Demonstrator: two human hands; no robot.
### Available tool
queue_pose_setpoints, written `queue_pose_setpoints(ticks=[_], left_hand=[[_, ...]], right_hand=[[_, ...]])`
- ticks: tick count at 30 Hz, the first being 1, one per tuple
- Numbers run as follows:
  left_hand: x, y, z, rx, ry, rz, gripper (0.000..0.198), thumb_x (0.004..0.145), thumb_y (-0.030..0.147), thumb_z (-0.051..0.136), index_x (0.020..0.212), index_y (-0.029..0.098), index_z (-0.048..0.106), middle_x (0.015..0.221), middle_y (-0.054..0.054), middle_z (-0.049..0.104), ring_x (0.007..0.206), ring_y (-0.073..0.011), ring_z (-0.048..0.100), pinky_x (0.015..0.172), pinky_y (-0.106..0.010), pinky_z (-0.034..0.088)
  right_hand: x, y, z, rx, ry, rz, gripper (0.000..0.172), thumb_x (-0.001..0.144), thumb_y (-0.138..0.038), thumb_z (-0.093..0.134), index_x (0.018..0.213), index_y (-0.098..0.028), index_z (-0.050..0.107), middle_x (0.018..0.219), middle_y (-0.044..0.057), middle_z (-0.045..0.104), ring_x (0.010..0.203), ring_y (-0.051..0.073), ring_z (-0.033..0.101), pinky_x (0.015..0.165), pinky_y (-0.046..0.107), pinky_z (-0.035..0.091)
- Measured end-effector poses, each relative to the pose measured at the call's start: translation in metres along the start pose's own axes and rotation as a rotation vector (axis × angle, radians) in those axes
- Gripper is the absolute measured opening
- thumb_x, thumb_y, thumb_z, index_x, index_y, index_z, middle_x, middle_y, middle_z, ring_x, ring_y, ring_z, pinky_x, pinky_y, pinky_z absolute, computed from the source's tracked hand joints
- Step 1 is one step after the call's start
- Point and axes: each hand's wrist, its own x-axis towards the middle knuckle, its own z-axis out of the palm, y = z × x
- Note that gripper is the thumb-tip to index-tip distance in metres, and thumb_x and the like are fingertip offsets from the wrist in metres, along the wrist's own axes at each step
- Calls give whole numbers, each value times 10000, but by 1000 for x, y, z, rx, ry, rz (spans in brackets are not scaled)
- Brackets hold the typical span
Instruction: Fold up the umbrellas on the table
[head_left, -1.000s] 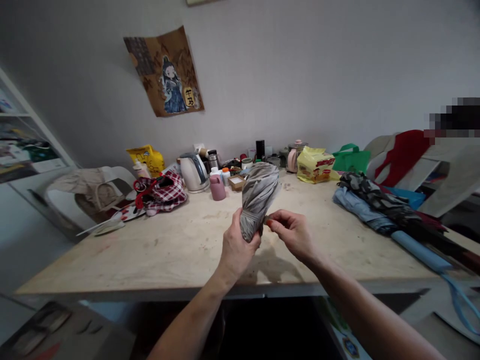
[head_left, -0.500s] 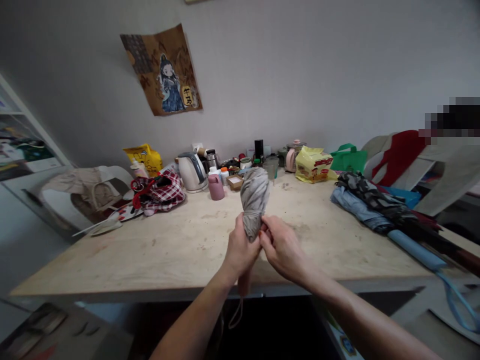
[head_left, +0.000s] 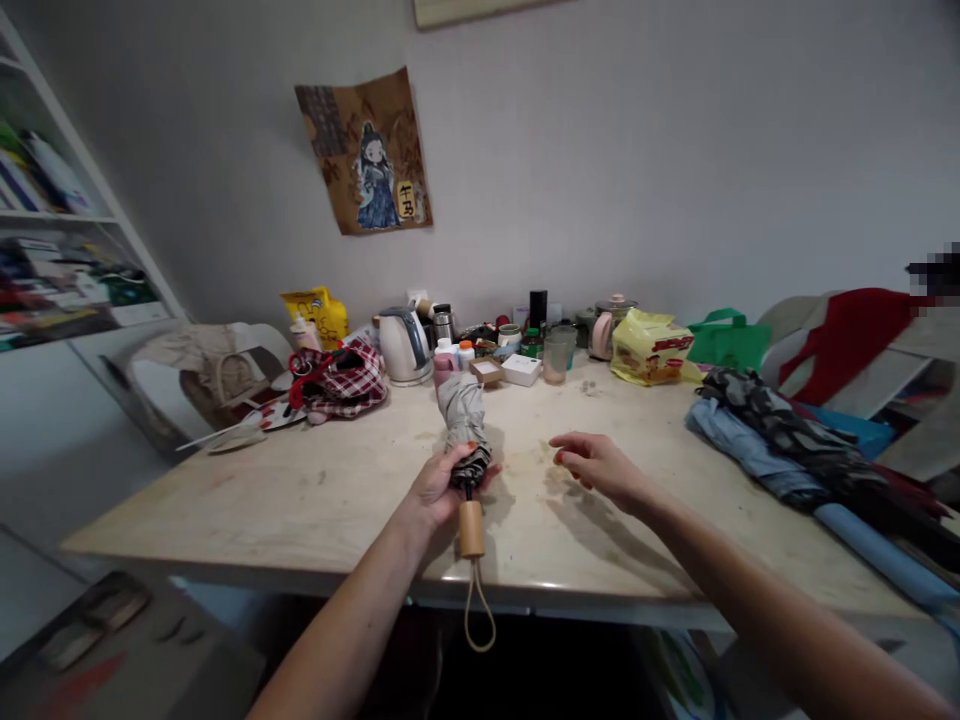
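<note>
A folded grey umbrella (head_left: 463, 405) is held over the front middle of the table, its canopy pointing away from me. My left hand (head_left: 436, 486) is wrapped round the lower canopy, thumb on top. Below the hand show a short dark shaft and a wooden handle (head_left: 471, 530), from which a cord loop (head_left: 480, 632) hangs past the table edge. To the right, my right hand (head_left: 604, 470) is apart from the umbrella, fingers loosely stretched out and holding nothing, its shadow on the wooden table (head_left: 300, 520).
A row along the wall includes a kettle (head_left: 405, 345), a small white box (head_left: 522, 370), clear cups (head_left: 556, 355) and a yellow bag (head_left: 651, 345). More folded umbrellas (head_left: 757, 440) lie at the right. A checked cloth bag (head_left: 349, 378) sits at the left.
My right hand has let go of the umbrella and moved right. My left hand has brought the umbrella lower and to the left, and its wooden handle now shows.
</note>
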Motion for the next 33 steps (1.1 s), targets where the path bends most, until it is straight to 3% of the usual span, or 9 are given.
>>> queue_pose_setpoints(ticks=[5,8,11,15,18,22,24,29,33], left_hand=[[7,3,1,-22,-29,-13,221,740,204,689,929,128,604,839,-98,716,731,-243,705,688,-373,564],[22,3,10,16,5,85,165,741,193,693,864,121,609,737,-56,676,587,-154,619,601,-298,524],[34,-3,28,50,0,215,284,676,160,758,909,142,598,746,-22,656,609,-128,596,606,-252,492],[44,-8,48,143,-76,343,663,610,95,791,1211,230,543,1018,-44,676,856,-160,638,776,-273,491],[55,-5,50,235,-15,376,492,655,180,808,1107,200,614,1127,-74,639,958,-162,605,797,-250,461],[74,1,43,71,103,261,299,791,399,727,950,178,604,1106,-85,607,913,-160,599,749,-262,477],[77,2,41,-53,33,245,349,832,483,667,996,183,596,1174,-102,599,971,-182,606,798,-297,497],[69,1,34,-124,-338,255,472,810,536,673,1104,170,621,1180,-105,638,1009,-209,617,868,-332,495],[65,-10,30,-41,-282,235,465,725,482,769,1014,141,640,934,-72,685,756,-176,609,699,-302,487]], right_hand=[[18,-11,14,112,-215,74,282,739,-330,689,935,-128,697,744,21,652,536,68,468,452,182,333],[22,-14,28,255,-369,107,396,748,-465,729,968,-142,669,838,48,674,644,80,563,533,177,414],[17,-13,48,465,-499,140,536,699,-525,773,1072,-182,596,875,43,673,711,116,633,591,218,480],[10,-9,63,641,-339,108,494,619,-368,817,956,-192,502,666,-36,608,513,92,557,471,203,417],[12,-5,52,723,-215,101,441,591,-245,767,906,-201,462,551,-102,500,400,42,403,399,168,307],[12,-4,34,859,-257,91,468,589,-198,749,945,-220,448,537,-120,445,388,35,357,398,163,251],[9,-4,34,886,-280,72,455,608,-192,744,947,-228,442,558,-108,462,391,38,363,398,169,241],[-2,2,48,995,-475,104,379,649,-228,723,850,-239,402,597,-88,478,409,37,363,412,172,241],[2,9,54,786,-556,143,327,636,-260,709,884,-211,501,645,-18,594,556,120,548,496,218,383]])
